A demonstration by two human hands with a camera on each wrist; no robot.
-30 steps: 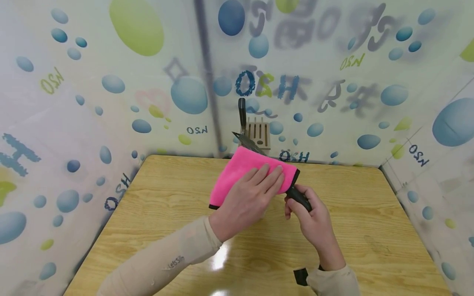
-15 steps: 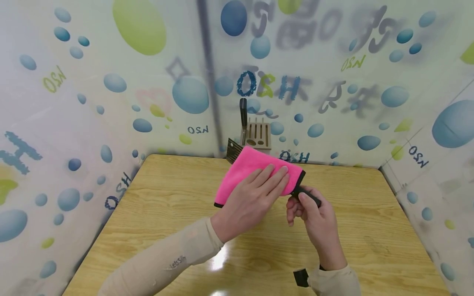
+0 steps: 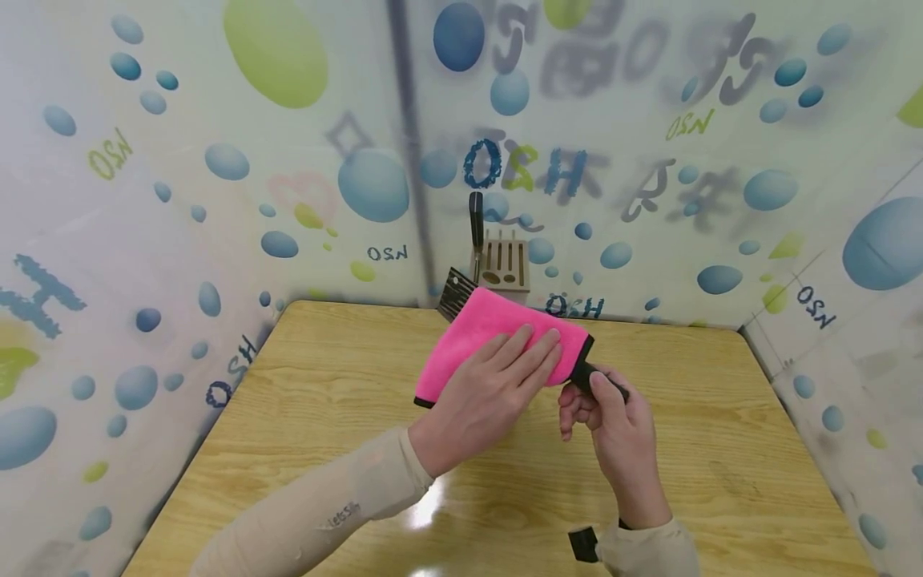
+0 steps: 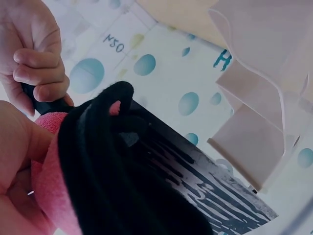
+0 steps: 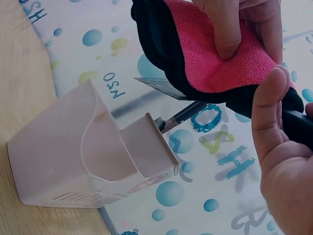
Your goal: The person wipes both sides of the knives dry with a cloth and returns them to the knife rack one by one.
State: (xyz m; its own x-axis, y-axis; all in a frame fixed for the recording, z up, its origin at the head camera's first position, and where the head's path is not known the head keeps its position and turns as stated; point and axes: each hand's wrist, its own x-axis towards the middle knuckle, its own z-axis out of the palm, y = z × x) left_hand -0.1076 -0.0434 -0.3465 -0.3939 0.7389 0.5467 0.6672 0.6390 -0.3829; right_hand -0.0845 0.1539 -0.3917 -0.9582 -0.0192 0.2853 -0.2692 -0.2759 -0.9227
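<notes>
A cleaver [image 3: 454, 295] with a broad, dark streaked blade is held above the table. A pink cloth [image 3: 461, 349] with black edging is folded over most of the blade, whose far end sticks out at the upper left. My left hand [image 3: 479, 393] pinches cloth and blade together, fingers on top; in the right wrist view its thumb presses the cloth from the other side. My right hand [image 3: 623, 437] grips the black handle [image 3: 587, 381], thumb along it. In the left wrist view the bare blade [image 4: 210, 183] shows dark and light streaks.
Behind the cleaver, at the table's back edge, stands a beige knife holder [image 3: 515, 276] with a slotted top. A black-handled utensil [image 3: 476, 220] stands upright in it. Patterned walls [image 3: 346, 96] enclose the wooden table [image 3: 324, 385] at the back and sides.
The blade has turned from nearly edge-on to showing its broad face, its tip end shifting left and down. Cloth and both hands moved slightly right, then stayed almost still.
</notes>
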